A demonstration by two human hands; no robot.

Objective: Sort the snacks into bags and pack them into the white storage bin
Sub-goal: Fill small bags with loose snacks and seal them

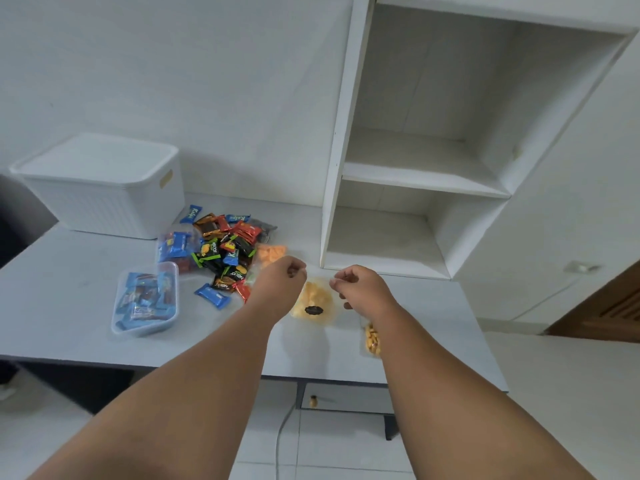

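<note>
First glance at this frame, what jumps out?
Mid-frame, the left hand and right hand appear to pinch the top of a clear bag of yellow snacks over the table. Left of them lies a bright pile of wrapped snacks, with the lidded white storage bin at the back left.

At upper left you have a white plastic bin [104,195], its walls ribbed and its lid smooth and matt. The wrappers [225,247] heaped mid-frame are glossy film. Below and left of them your tub [116,317] is clear, smooth plastic, and the bag [313,301] at centre is thin clear film. Your worktop [69,271] looks smooth and matt, the shelf [415,174] at upper right is matt white, the door [609,306] at lower right is brown wood, and the floor [329,452] is pale tile.
</note>
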